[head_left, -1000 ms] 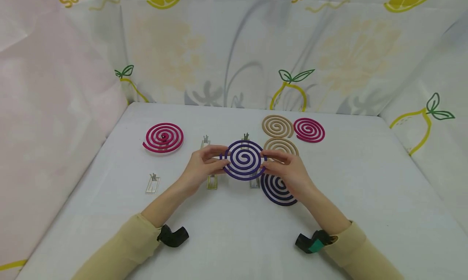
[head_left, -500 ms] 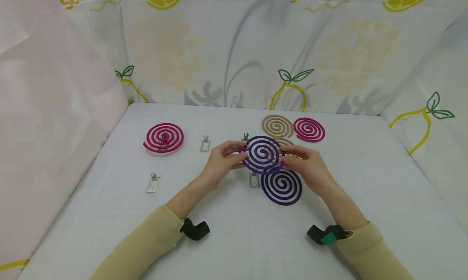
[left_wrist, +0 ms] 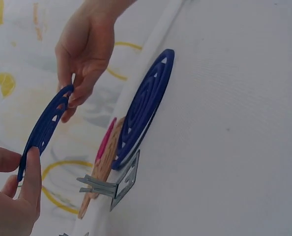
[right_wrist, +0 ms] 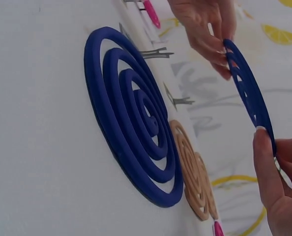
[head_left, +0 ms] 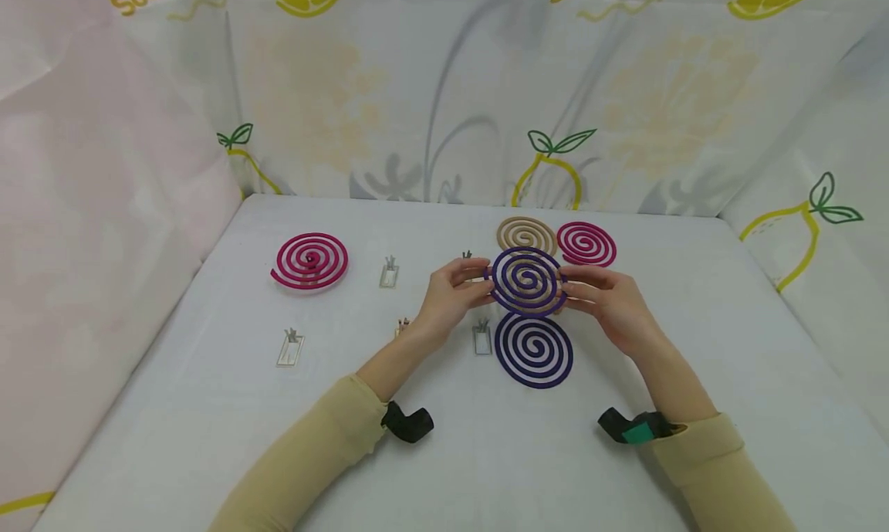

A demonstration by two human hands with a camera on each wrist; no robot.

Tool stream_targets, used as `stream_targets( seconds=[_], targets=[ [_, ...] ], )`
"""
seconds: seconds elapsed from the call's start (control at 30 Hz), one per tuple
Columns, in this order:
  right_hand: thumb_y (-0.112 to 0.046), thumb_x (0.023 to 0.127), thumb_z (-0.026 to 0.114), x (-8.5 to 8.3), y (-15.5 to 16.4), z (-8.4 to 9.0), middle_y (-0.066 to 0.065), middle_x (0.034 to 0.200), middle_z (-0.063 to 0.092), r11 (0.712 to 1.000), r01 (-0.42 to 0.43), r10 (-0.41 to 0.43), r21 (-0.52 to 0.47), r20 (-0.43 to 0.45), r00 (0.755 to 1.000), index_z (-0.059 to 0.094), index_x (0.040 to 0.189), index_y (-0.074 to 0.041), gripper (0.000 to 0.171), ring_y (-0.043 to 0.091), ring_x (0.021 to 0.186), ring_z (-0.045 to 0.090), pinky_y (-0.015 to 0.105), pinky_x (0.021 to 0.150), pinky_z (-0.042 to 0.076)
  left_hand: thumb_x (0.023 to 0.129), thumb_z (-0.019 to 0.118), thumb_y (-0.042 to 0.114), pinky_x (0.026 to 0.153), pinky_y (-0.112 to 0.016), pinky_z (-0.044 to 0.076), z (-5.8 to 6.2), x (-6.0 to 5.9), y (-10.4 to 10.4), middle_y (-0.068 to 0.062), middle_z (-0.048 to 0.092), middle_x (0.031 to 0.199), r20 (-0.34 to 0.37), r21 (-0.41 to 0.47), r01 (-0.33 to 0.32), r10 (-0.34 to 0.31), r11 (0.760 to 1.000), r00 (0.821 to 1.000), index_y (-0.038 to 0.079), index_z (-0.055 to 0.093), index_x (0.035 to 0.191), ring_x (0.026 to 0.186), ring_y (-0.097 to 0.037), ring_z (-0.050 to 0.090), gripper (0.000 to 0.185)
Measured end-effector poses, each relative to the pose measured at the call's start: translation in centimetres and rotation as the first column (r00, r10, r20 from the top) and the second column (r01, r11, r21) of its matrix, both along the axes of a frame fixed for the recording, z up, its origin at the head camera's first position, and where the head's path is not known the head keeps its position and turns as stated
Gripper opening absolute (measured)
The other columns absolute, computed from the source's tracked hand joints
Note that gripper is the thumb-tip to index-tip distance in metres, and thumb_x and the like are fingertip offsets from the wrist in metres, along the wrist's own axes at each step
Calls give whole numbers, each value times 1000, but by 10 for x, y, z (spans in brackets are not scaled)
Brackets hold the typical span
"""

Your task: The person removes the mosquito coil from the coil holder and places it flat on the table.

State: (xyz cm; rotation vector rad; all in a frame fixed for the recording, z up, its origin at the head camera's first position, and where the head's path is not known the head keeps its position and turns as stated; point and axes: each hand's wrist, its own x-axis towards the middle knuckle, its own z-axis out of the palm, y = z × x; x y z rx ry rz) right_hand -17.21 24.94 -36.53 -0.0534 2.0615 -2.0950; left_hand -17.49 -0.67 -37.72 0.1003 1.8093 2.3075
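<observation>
A purple-blue mosquito coil [head_left: 529, 279] is held up over the table between both hands. My left hand [head_left: 451, 296] pinches its left edge between thumb and fingers. At the opposite edge, my right hand [head_left: 614, 304] pinches it the same way. In the left wrist view the held coil [left_wrist: 43, 125] appears nearly edge-on. Directly below it in the head view, a second blue mosquito coil [head_left: 533, 348] lies flat on the table. Behind the held coil are tan coils [head_left: 510, 229], partly hidden, and a pink coil [head_left: 586, 242].
At the far left a pink coil [head_left: 312, 260] sits raised on a stand. Small metal coil stands with upright prongs are spread over the white table: one stand [head_left: 390, 273] at the back, another stand [head_left: 290, 348] front left, a third stand [head_left: 482, 339] beside the flat blue coil.
Both hands have carried the purple-blue coil rightward and slightly away, from over the stands to over the tan coils. The coils and stands on the table have stayed put.
</observation>
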Motion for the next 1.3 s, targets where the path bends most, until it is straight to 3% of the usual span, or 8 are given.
stream_targets(
  seconds=[0.53, 0.77, 0.93, 1.3],
  targets=[
    [-3, 95, 65, -8, 29, 3, -4, 103, 72, 993, 44, -46, -107, -20, 999, 74, 110, -10, 20, 7, 88, 70, 23, 82, 59, 93, 63, -7, 83, -27, 60, -1, -13, 41, -22, 64, 127, 35, 30, -81, 80, 996, 996, -4, 58, 129, 92, -13, 68, 37],
    [-2, 94, 65, -11, 40, 4, -3, 102, 73, 991, 64, -68, -119, -28, 997, 75, 109, -7, 18, 8, 87, 71, 23, 82, 59, 91, 63, -11, 89, -39, 59, -3, -16, 58, -24, 65, 124, 31, 69, -103, 101, 992, 994, -7, 59, 125, 85, -11, 67, 34],
    [-2, 94, 66, -11, 50, 6, -5, 101, 74, 991, 79, -81, -105, -15, 997, 77, 105, -11, 18, 7, 88, 71, 21, 80, 59, 90, 62, -13, 91, -47, 56, -4, -16, 70, -23, 67, 119, 23, 88, -124, 122, 988, 992, -8, 61, 122, 79, -8, 65, 32],
    [-3, 94, 67, -13, 75, 9, -6, 100, 74, 991, 108, -108, -77, 6, 994, 77, 104, -12, 17, 6, 89, 71, 19, 79, 58, 88, 64, -12, 79, -28, 61, -2, -16, 98, -21, 69, 117, 20, 71, -137, 136, 988, 990, -6, 62, 124, 80, -9, 66, 36]
  ],
)
